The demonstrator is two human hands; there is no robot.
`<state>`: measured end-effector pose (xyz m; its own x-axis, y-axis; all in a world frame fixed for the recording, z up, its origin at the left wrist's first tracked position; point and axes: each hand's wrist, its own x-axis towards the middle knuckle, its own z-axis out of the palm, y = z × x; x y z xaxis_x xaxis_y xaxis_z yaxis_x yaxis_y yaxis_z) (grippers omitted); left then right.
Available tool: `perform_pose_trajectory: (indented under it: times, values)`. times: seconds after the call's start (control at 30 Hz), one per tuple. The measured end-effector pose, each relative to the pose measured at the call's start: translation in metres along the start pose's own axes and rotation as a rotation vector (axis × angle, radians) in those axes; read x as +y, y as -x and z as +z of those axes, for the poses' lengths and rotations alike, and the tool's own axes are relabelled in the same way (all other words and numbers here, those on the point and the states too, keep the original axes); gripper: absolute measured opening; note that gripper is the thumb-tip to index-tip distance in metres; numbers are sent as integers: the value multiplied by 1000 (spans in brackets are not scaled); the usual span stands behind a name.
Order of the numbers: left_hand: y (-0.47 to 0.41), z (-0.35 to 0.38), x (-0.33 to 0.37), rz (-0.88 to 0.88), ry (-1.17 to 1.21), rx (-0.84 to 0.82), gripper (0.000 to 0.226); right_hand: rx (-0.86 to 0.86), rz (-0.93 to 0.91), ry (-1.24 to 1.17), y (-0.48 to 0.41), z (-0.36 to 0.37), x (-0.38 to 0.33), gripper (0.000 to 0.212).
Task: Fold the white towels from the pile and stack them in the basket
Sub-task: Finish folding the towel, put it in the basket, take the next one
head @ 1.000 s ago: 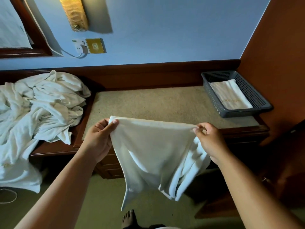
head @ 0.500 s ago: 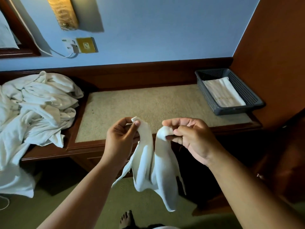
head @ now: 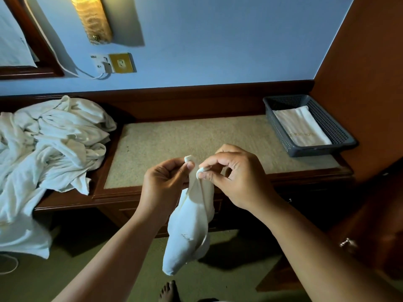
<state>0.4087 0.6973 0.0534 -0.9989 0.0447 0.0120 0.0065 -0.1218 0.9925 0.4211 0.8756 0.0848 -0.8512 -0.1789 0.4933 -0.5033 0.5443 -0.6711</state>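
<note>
At the beige desk top (head: 196, 136) (blue wall (head: 218, 40) behind), left hand (head: 163, 184) and right hand (head: 237, 177) pinch a towel (head: 189, 225).

the pile of white towels (head: 43, 162) runs off the left edge and the wall lamp (head: 93, 20) off the top. gold lettering (head: 302, 135) on the folded towel (head: 297, 122) in the basket (head: 316, 151) is too small to read; a bare foot (head: 169, 290) is cut by the bottom edge.

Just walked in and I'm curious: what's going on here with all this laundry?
A person is folding towels. The left hand and right hand each pinch a top corner of one white towel, which hangs doubled before the desk. A crumpled pile waits at left; one folded towel lies in the grey basket.
</note>
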Motion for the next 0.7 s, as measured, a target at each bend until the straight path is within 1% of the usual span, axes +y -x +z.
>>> perform_pose_trajectory:
  times: [0.07,0.17,0.27,0.33,0.43,0.5,0.6,0.7]
  values:
    - [2,-2,-1,-8,5,-21,24,-9,-40,32,-6,1,-1,9]
    - [4,-3,0,17,-26,-45,24,20,-53,69,-10,2,0,8]
    - [6,-4,-2,24,-52,-80,23,40,-10,97,-13,4,2,8]
    - [8,-5,-4,5,-34,-139,22,44,32,86,-13,4,3,9]
    - [12,-2,-5,11,5,-211,29,40,97,57,-14,3,5,12]
    - [12,3,-6,25,26,-169,33,37,158,52,-14,1,8,17]
    - [11,11,-8,1,104,-94,33,20,217,30,-14,-4,14,25]
    - [12,16,-10,6,115,-61,32,-37,240,16,-14,-10,20,19]
